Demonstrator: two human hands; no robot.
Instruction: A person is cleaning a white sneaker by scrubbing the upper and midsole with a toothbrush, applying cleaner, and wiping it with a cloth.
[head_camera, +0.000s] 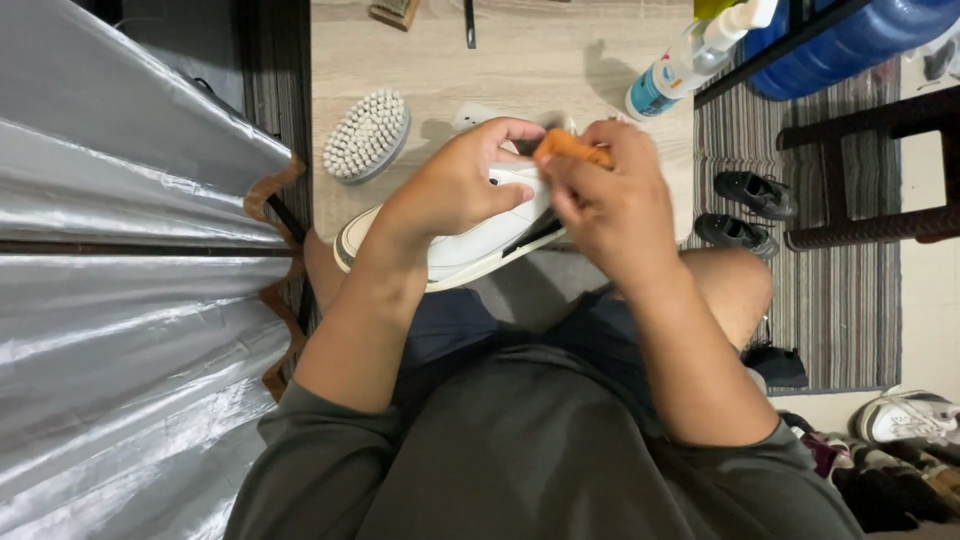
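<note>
Resting across the lap at the counter (520, 60) edge: white sneaker (470, 245), likely light, stiff-soled, soft-sided. Left hand (455, 190) clasping upper firmly; right hand (610, 200) pinching orange cloth (570, 148) against it. Gripping best around midfoot.

Sneaker (470, 245) heel hidden behind hands; orange cloth (565, 147) mostly covered by right hand (610, 200); spray bottle (690, 60) top cut off.

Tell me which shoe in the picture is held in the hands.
The white shoe: the left hand grips it. The black shoes lie on the striped rug, untouched.
</note>
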